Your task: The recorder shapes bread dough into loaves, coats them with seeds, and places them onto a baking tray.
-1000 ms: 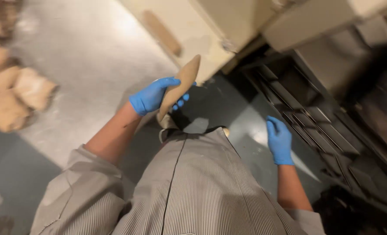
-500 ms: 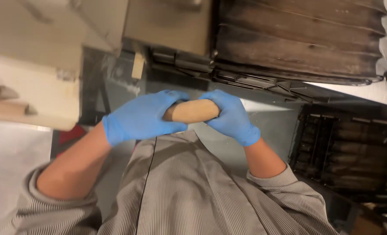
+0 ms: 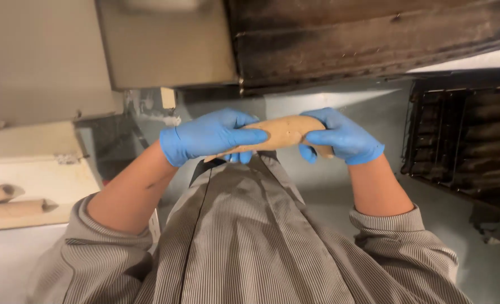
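The person holds a tan dough roll in front of the chest with both hands, each in a blue glove. The left hand is wrapped around the left end of the roll, fingers curled over its top and thumb side hidden beneath. The right hand is clamped on the right end, its fingers folded over the front so that only a small stub of dough shows past the palm. The two hands sit close together but do not touch; a short bare stretch of the roll shows between them. The roll lies roughly level, tilted slightly down to the left, above a grey striped shirt with sleeves pushed up the forearms.

Farther off, a dark, worn oven front spans the top of the view, with a pale metal cabinet to its left. At the right stands a dark wire rack with several tiers. On the left, on a pale desk, two more tan rolls lie side by side, well apart from the hands.
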